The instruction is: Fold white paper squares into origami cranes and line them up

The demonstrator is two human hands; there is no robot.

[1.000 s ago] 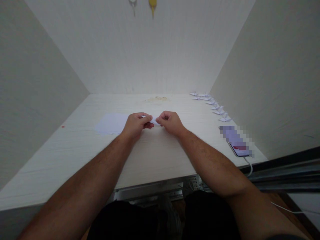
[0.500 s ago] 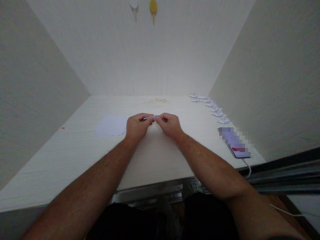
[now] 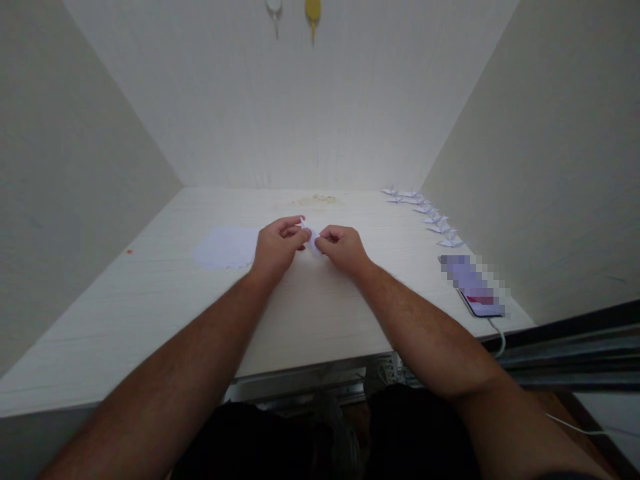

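Between my two hands is a small folded piece of white paper (image 3: pixel 314 241), held above the middle of the table. My left hand (image 3: pixel 281 245) pinches its left side with thumb and fingers, the index finger reaching past the top. From the other side my right hand (image 3: pixel 344 247) grips it between thumb and curled fingers. The fingers hide much of the paper, so its exact shape is unclear. Beside my left hand lie white paper sheets (image 3: pixel 225 247), partly covered by that hand.
Several folded white paper cranes (image 3: pixel 434 220) line the table's right side near the wall. A phone (image 3: pixel 470 285), its screen blurred out, lies in front of them with a white cable (image 3: pixel 500 339). Two hooks, one yellow (image 3: pixel 313 11), hang on the back wall. The table's front edge is close to my legs.
The paper was thin and edge-on; now it is turned so a wider face shows. My left fingers have spread and lifted a little, and the view has shifted slightly.
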